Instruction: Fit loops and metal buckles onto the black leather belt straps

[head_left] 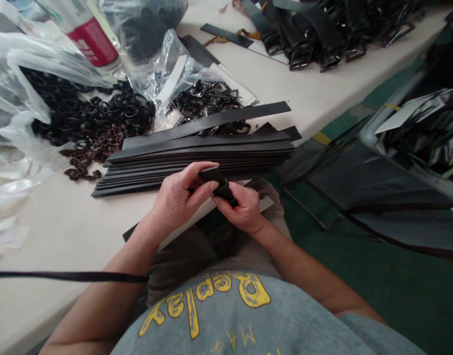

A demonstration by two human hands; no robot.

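Over my lap at the table edge, both hands grip a black belt strap (pixel 213 174). My left hand (pixel 178 199) pinches it near its end, thumb on top and fingers behind. My right hand (pixel 244 204) closes thumb and fingers on it just to the right. Between the hands a dark band, apparently a belt loop (pixel 225 185), sits around the strap. My fingers hide part of both. Just beyond my hands lies a stack of black belt straps (pixel 196 158), with one strap (pixel 226 117) askew on top.
Behind the stack are a heap of black belt loops (pixel 126 108), smaller brown pieces (pixel 100 143) and loose metal buckles (pixel 207 96). A bottle with a red label (pixel 93 42) stands at back left. Buckled belts (pixel 315 34) lie at the far right. A filled cart (pixel 389 177) stands right.
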